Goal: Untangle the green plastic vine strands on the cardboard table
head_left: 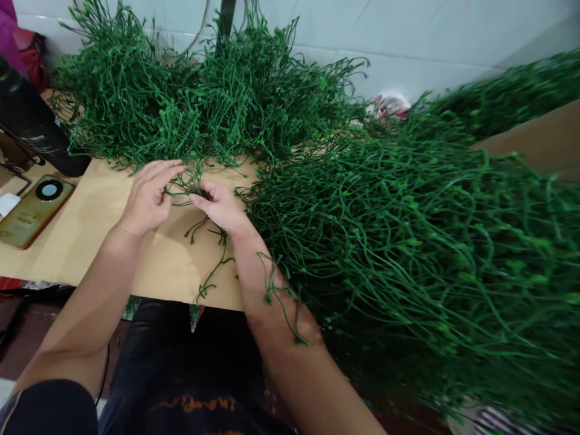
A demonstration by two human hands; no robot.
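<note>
Between my hands is a small bunch of green plastic plant stems [192, 175] with little budded tips. My right hand [220, 205] pinches the lower end of the bunch between thumb and fingers. On the other side, my left hand [151, 193] has its fingers curved, with thin stems running into the gap by its thumb. Loose stems [211, 275] lie on the tan tabletop [109, 223] below my hands, and a few more stems [283, 296] rest across my right forearm.
A tall heap of green stems [217, 96] runs along the back by the tiled wall [435, 42]. A larger heap [408, 229] fills the right side. At the left are a phone [36, 211] and a black bottle [38, 124]. A red bag [32, 57] sits behind.
</note>
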